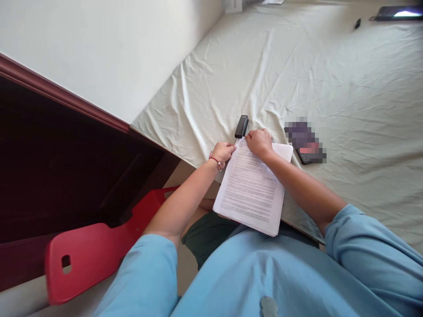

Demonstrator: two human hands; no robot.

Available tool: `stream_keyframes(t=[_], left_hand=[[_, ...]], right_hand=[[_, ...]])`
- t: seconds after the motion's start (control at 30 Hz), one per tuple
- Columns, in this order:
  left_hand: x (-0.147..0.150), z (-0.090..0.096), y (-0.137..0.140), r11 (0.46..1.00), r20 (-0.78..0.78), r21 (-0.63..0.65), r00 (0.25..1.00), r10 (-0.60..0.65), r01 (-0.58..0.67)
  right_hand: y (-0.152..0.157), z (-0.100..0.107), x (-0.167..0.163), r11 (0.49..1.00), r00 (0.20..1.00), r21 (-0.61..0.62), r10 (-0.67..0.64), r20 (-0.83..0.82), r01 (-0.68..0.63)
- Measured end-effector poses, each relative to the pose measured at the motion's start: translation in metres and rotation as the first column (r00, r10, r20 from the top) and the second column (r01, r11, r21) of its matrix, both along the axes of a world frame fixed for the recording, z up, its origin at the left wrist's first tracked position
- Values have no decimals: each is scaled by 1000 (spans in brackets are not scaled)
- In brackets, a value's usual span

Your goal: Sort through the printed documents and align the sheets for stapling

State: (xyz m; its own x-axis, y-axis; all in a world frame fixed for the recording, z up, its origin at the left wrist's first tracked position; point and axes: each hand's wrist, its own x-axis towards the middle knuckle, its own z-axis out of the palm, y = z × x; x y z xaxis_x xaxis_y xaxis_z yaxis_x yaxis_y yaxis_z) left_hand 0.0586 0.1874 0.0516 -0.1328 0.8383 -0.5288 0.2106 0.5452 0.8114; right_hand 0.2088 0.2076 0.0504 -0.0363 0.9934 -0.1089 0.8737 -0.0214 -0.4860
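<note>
A stack of printed white papers (253, 189) lies at the near edge of a bed covered with a pale green sheet (330, 88), partly overhanging my lap. My left hand (224, 152) pinches the stack's top left corner. My right hand (259, 142) presses on the top edge of the papers beside it, fingers curled. A black stapler (241, 126) lies on the sheet just beyond both hands, close to the papers' corner; neither hand holds it.
A blurred dark object (306, 143) lies right of the papers. A phone (396, 12) and a small black item (357, 23) sit at the far right. A red plastic chair (99, 246) stands at my left beside dark wooden furniture (49, 167) and a white wall (99, 44).
</note>
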Motion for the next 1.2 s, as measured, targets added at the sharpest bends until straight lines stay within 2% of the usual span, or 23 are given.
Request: stream_keyframes(t=[0.1, 0.2, 0.3, 0.37, 0.5, 0.77, 0.87, 0.97, 1.13, 1.2], left_hand=[[2, 5, 0, 1000, 20, -21, 1000, 11, -11], [2, 6, 0, 1000, 26, -13, 1000, 13, -13], [1, 3, 0, 1000, 56, 13, 998, 12, -13], [0, 0, 1, 999, 63, 31, 998, 8, -10], [-3, -7, 2, 999, 23, 46, 1000, -6, 5], [-4, -10, 2, 1000, 0, 21, 1000, -6, 6], [-2, -8, 2, 1000, -19, 22, 1000, -6, 6], [-3, -5, -4, 998, -61, 63, 998, -18, 22], [-17, -3, -35, 993, -90, 114, 996, -10, 20], [-26, -4, -52, 988, -2, 150, 1000, 24, -23]], right_hand=[[-5, 1, 2, 999, 1000, 46, 8, 4, -8], [-12, 2, 4, 983, 999, 180, 35, 8, -36], [-16, 2, 8, 922, 985, 348, 163, 52, -171], [-17, 2, 10, 870, 956, 396, 275, 102, -293], [-18, -1, 14, 822, 902, 371, 400, 162, -431], [-24, 2, 8, 845, 895, 299, 408, 177, -444], [-24, 3, 6, 854, 906, 302, 393, 158, -423], [-31, 6, 9, 873, 938, 346, 332, 96, -344], [-79, 7, 41, 904, 989, 411, 145, -31, -120], [-103, 3, 58, 914, 997, 406, 28, -74, 4]])
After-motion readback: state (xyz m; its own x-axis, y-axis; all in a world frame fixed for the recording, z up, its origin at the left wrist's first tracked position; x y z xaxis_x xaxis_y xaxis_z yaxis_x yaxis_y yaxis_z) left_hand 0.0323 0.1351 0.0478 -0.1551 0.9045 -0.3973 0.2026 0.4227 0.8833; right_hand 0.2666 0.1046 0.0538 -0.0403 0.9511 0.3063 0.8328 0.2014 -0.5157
